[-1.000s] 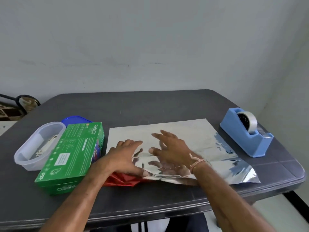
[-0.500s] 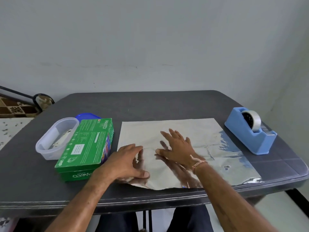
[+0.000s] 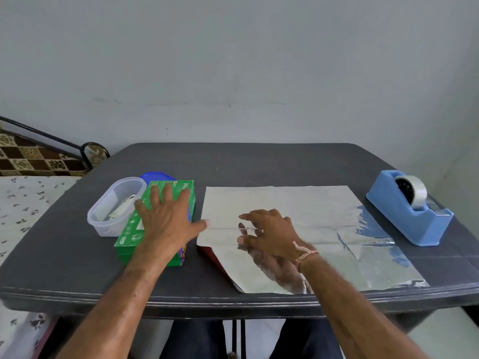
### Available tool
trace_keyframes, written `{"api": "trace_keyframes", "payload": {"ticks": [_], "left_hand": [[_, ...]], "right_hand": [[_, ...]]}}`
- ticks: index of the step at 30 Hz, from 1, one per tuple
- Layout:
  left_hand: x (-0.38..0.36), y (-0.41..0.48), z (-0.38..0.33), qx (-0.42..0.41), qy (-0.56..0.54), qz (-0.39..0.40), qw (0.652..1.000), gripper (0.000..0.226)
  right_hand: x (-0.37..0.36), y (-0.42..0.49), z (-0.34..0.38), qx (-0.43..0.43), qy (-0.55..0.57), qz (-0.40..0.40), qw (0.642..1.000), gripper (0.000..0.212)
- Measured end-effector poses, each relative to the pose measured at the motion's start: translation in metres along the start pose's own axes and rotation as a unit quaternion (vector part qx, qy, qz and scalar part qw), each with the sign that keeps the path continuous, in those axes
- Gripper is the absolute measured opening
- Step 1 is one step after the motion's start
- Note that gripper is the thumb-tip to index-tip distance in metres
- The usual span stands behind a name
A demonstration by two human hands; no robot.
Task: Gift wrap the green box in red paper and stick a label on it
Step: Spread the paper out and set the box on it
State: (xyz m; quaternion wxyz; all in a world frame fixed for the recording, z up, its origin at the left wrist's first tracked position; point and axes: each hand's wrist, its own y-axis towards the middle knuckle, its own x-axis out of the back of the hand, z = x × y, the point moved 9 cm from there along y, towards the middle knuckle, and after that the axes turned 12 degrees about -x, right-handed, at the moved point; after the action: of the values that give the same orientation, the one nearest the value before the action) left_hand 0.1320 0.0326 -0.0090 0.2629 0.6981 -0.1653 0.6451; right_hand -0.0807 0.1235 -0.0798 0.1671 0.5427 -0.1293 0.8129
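Resting flat on the green box, the left hand has its fingers straight and spread across the top of the box; it grips nothing. The box lies directly under this palm. Its far end, with printed lettering, extends just beyond the fingertips, and its near end reaches back under the wrist. The left thumb points sideways off the box edge, and its tip reaches the near side of the paper.

The paper lies spread on the table just beside the box, silver side up. A strip of its red underside shows along the edge nearest the left thumb.

The right hand is held over the sheet with its fingers loosely curled and parted, and it holds nothing. A reflection of the hand shows in the silver surface below. Whether the fingertips touch the sheet cannot be told. A thin band circles the right wrist. The box lies well apart from these fingers, across the edge of the sheet.

A clear plastic tub sits just beyond the left little finger, touching the side of the box, with a blue lid past the fingertips. A blue tape dispenser holding a roll of tape stands well apart from the right hand, past the far side of the sheet.
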Motion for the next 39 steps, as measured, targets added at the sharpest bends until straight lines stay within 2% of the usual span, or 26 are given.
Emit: {"api": "trace_keyframes", "payload": {"ticks": [3, 6, 9, 11, 14, 17, 19, 21, 23, 25, 27, 29, 31, 33, 36, 38, 39], "left_hand": [[-0.017, 0.001, 0.034, 0.067, -0.050, 0.061, 0.995, 0.103], [-0.022, 0.003, 0.044, 0.088, -0.087, 0.060, 0.990, 0.102], [-0.017, 0.003, 0.042, 0.094, -0.087, 0.037, 0.991, 0.099], [-0.008, 0.000, 0.038, 0.101, -0.092, 0.015, 0.990, 0.097], [0.026, -0.001, 0.021, 0.085, -0.097, -0.072, 0.989, 0.087], [0.059, 0.014, -0.015, 0.047, -0.186, -0.125, 0.973, 0.081], [0.058, 0.034, -0.049, 0.024, -0.265, -0.097, 0.959, 0.089], [0.046, 0.052, -0.085, -0.002, -0.315, -0.064, 0.947, 0.095], [0.021, 0.063, -0.118, -0.008, -0.335, -0.015, 0.942, 0.089], [-0.004, 0.067, -0.140, -0.002, -0.309, 0.032, 0.951, 0.084], [-0.020, 0.066, -0.153, -0.005, -0.260, 0.056, 0.964, 0.081], [-0.027, 0.066, -0.157, -0.018, -0.280, 0.053, 0.958, 0.084], [-0.029, 0.066, -0.151, -0.036, -0.381, 0.031, 0.923, 0.083], [-0.029, 0.062, -0.136, -0.039, -0.477, -0.003, 0.878, 0.069], [-0.042, 0.057, -0.104, -0.028, -0.548, -0.032, 0.836, 0.044], [-0.062, 0.053, -0.090, -0.041, -0.542, -0.022, 0.839, 0.029], [-0.072, 0.051, -0.086, -0.056, -0.518, -0.008, 0.854, 0.027]], "right_hand": [[0.000, -0.003, 0.002, -0.006, 0.013, -0.010, 1.000, 0.060], [0.006, -0.005, 0.003, -0.033, 0.056, -0.006, 0.998, 0.055], [0.009, -0.007, -0.004, -0.052, 0.152, 0.004, 0.987, 0.058], [0.010, -0.009, -0.011, -0.065, 0.259, 0.028, 0.963, 0.060], [0.009, -0.009, -0.018, -0.082, 0.360, 0.042, 0.928, 0.061], [0.005, -0.006, -0.026, -0.113, 0.468, 0.049, 0.875, 0.053], [0.005, -0.005, -0.034, -0.139, 0.531, 0.047, 0.835, 0.046], [0.009, -0.005, -0.042, -0.174, 0.588, 0.052, 0.788, 0.055], [0.014, -0.005, -0.051, -0.199, 0.669, 0.066, 0.713, 0.071], [0.020, -0.010, -0.059, -0.210, 0.713, 0.077, 0.664, 0.074], [0.017, -0.014, -0.064, -0.219, 0.715, 0.093, 0.658, 0.069], [0.012, -0.013, -0.070, -0.214, 0.703, 0.100, 0.671, 0.070], [0.012, -0.008, -0.076, -0.206, 0.711, 0.090, 0.667, 0.088], [0.013, -0.005, -0.076, -0.210, 0.718, 0.087, 0.658, 0.093], [0.013, -0.003, -0.074, -0.220, 0.708, 0.089, 0.665, 0.076], [0.015, -0.001, -0.077, -0.222, 0.705, 0.084, 0.668, 0.063], [0.018, 0.000, -0.080, -0.223, 0.706, 0.078, 0.667, 0.058]]}}
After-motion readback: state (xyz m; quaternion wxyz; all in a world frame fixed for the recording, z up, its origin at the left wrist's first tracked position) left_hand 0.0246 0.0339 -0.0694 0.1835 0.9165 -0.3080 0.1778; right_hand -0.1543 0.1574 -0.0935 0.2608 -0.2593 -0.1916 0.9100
